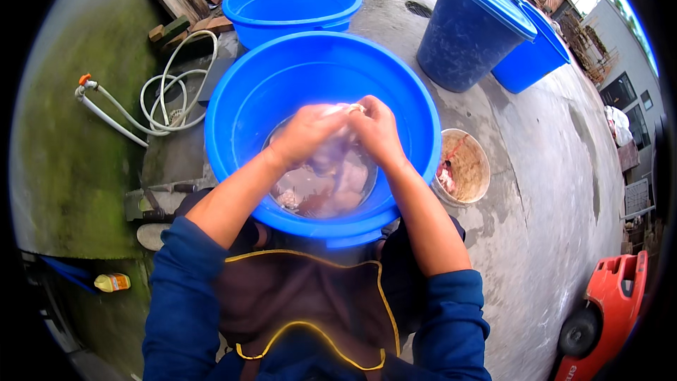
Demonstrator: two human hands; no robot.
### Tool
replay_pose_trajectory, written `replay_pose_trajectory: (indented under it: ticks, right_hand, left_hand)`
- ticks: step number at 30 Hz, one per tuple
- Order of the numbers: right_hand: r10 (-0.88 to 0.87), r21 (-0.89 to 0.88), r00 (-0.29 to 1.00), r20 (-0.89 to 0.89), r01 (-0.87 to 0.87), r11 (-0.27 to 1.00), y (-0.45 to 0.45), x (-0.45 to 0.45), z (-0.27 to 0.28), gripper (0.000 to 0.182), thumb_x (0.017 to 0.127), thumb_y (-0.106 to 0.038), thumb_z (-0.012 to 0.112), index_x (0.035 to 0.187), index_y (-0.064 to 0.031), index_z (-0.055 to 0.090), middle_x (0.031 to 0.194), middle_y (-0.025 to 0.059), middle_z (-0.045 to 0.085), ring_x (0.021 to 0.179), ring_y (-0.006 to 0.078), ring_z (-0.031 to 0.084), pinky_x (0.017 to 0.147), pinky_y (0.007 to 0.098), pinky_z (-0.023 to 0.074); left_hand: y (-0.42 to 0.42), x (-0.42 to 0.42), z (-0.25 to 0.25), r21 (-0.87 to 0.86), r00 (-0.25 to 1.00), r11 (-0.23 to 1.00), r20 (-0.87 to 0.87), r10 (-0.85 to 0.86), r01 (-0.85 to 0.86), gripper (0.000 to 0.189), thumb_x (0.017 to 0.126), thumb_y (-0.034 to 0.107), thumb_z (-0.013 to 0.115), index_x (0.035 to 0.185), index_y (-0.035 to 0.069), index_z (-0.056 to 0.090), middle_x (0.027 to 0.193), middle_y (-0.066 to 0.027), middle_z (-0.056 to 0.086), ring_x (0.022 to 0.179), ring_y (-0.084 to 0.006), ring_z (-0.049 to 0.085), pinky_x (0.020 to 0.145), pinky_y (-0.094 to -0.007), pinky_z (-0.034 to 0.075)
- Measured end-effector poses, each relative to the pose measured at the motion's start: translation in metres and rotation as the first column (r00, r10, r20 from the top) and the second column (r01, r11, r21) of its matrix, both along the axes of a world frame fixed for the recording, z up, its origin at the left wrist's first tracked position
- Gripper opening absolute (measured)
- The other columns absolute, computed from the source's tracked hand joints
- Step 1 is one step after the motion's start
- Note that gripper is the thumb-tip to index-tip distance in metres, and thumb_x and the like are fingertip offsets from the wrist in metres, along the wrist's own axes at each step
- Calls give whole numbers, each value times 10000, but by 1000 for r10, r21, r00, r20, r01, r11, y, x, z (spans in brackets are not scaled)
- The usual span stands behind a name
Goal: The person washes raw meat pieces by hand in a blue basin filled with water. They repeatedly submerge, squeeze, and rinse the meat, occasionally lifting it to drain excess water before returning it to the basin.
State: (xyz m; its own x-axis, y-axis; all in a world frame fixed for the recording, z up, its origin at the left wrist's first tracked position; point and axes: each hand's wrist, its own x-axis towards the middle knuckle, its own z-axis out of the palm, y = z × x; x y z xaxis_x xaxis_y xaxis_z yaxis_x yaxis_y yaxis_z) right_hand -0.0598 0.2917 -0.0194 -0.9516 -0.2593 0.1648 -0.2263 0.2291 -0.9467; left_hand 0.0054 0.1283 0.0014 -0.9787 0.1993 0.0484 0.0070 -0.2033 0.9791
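My left hand (302,136) and my right hand (377,131) meet above a large round blue plastic tub (322,71). Between them they grip a pale, wet piece of raw meat (332,154), likely poultry, partly covered by my fingers and blurred. A whitish bit of it shows at my right fingertips. Below, cloudy pinkish water (312,202) lies in the bottom of the tub with more pale raw pieces (349,185) in it. Just right of the tub stands a white bucket (472,172) with reddish and whitish scraps (446,177) inside.
A second blue tub (293,2) stands behind. A lidded dark blue bin (470,37) is at the back right. On the left, a pale hose (182,76) lies coiled by a mossy wall (79,169). A knife-like tool (153,203) rests near my left foot. A red vehicle (608,296) is at lower right.
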Motion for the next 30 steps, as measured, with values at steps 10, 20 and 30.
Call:
replay_pose_trajectory:
  ticks: [10,20,30]
  right_hand:
    - [279,-225,939,200,-234,946,15,-7,9,213,858,-176,585,973,-23,679,801,46,657,683,127,603,597,283,465]
    - [366,-55,918,150,-362,931,20,14,26,198,890,-191,645,989,-21,671,829,-8,651,774,121,597,674,304,483]
    - [210,433,838,-503,34,901,15,12,21,130,899,-155,623,903,-41,686,807,174,668,809,363,621,695,449,503]
  left_hand:
    - [-14,-11,-11,123,996,991,81,44,-54,396,1003,314,630,1231,-10,628,1051,-96,708,932,-154,679,805,-299,560]
    - [-20,-14,-19,-133,999,990,30,-40,44,313,1022,286,602,1150,11,682,1021,-49,700,906,-99,645,806,-261,527]
    - [-6,-5,-18,-221,993,972,-68,-95,78,264,1017,254,627,1112,21,708,952,29,672,874,-33,568,766,-219,485]
